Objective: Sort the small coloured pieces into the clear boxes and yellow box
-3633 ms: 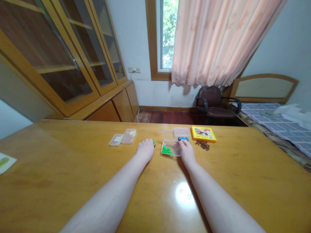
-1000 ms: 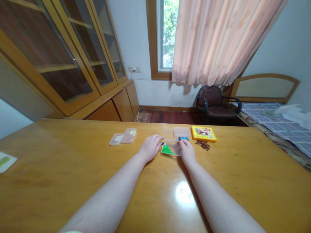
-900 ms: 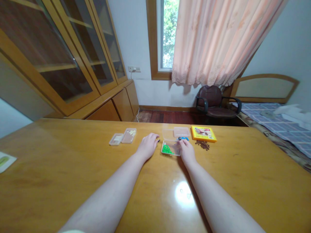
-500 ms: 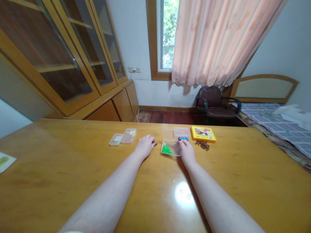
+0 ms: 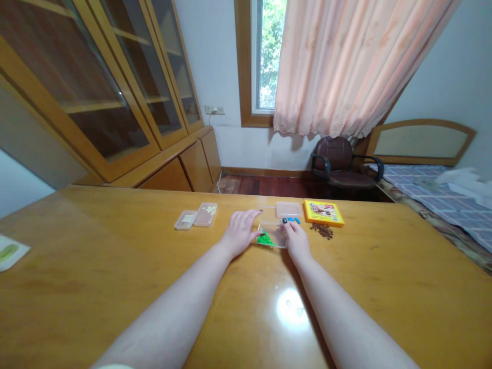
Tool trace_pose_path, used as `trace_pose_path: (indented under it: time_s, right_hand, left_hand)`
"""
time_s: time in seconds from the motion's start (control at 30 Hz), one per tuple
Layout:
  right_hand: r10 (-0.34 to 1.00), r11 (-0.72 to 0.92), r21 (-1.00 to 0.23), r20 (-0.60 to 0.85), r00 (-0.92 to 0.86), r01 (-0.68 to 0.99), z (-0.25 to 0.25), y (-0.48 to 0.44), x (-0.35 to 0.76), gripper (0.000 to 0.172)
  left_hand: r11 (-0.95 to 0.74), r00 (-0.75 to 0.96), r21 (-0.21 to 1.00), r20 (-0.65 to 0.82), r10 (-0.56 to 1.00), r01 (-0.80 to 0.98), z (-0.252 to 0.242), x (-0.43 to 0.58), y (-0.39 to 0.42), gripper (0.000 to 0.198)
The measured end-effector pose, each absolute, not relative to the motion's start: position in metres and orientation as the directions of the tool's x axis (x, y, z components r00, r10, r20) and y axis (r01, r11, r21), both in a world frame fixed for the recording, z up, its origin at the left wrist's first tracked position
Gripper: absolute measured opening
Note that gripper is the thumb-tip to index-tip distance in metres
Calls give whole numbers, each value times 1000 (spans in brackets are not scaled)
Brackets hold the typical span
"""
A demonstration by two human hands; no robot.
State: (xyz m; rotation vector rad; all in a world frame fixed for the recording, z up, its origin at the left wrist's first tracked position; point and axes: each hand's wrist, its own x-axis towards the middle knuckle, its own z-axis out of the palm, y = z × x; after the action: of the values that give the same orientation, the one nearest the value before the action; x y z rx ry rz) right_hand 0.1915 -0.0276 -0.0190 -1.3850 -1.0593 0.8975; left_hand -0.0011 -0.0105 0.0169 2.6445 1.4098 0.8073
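Observation:
A clear plastic box (image 5: 277, 245) with small green pieces (image 5: 265, 238) gathered at its left side is in front of me, its clear lid raised at the back. My right hand (image 5: 298, 241) pinches the box's right edge. My left hand (image 5: 240, 233) is at the left side, thumb and fingers spread apart; the thumb tip is by the green pieces and the fingertips are near the lid. Whether it touches the box, I cannot tell. Behind the right fingertips lie small blue pieces (image 5: 294, 220).
Right of the box are a yellow box (image 5: 324, 213) and a pile of brown pieces (image 5: 322, 230). A clear container (image 5: 289, 209) lies behind. Leftward is an open clear case (image 5: 205, 215) with whitish pieces. A white item (image 5: 13, 253) lies at the table's left edge.
My left hand has moved right from the bare tabletop to the box's left side, and its fingers have spread. My right hand stays on the box's right edge.

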Motion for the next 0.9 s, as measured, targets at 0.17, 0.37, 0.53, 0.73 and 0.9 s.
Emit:
trace_pose_path:
  time_s: [0.17, 0.37, 0.53, 0.73, 0.9]
  right_hand:
    - [948, 14, -993, 49, 314, 115, -20, -27, 193, 33]
    - [946, -5, -993, 33, 323, 116, -10, -31, 191, 34]
    - [948, 8, -992, 47, 316, 125, -14, -29, 193, 35]
    - [947, 32, -992, 70, 312, 125, -25, -25, 195, 33]
    - [948, 43, -994, 74, 310, 103, -27, -24, 195, 35]
  left_hand:
    - [-378, 235, 342, 391, 890, 860, 11, -11, 3, 28]
    - [-203, 153, 262, 201, 968, 944, 2, -19, 12, 20]
    - [-198, 173, 179, 145, 974, 964, -3, -19, 14, 16]
    - [-200, 178, 146, 151, 972, 969, -5, -19, 16, 15]
    - [-151, 139, 88, 133, 981, 985, -6, -19, 16, 18]
